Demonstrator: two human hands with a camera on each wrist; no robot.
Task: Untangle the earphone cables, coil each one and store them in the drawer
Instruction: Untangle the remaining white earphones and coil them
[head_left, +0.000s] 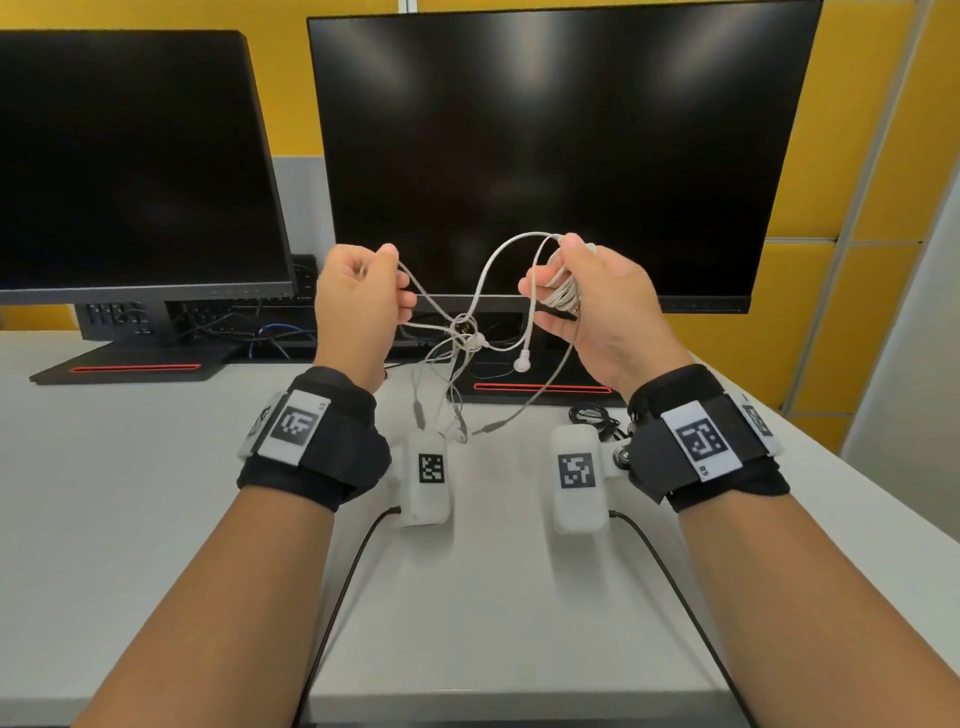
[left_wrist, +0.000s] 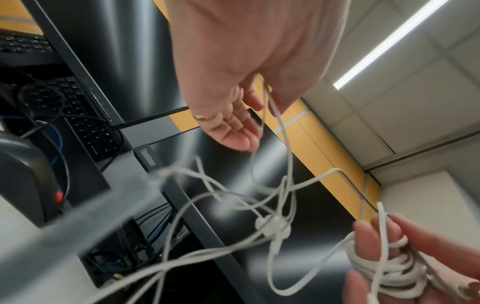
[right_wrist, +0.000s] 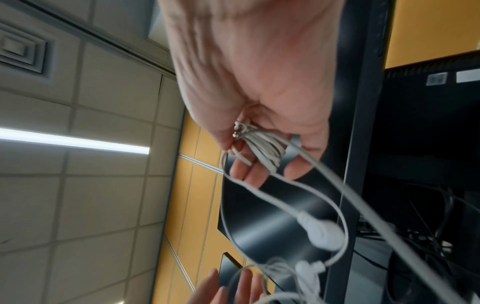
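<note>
Your right hand (head_left: 582, 301) keeps a finished coil (head_left: 563, 291) wrapped round its fingers (right_wrist: 249, 172), so those turns can't slip while the rest stays snarled. Your left hand (head_left: 363, 296) pinches one white strand (head_left: 421, 291) and holds it apart, which puts the knot (head_left: 465, 330) between your hands, above the table (head_left: 156, 493) (an earbud (head_left: 522, 361) dangles below). No drawer is in view.

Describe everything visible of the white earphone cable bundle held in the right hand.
The white rubbery earphone cable bundle is several tight loops wound round the fingers of the right hand, whose thumb pins it. It is lifted above the white desk. One strand arcs to a knot and to the left hand; a white earbud dangles below.
</note>
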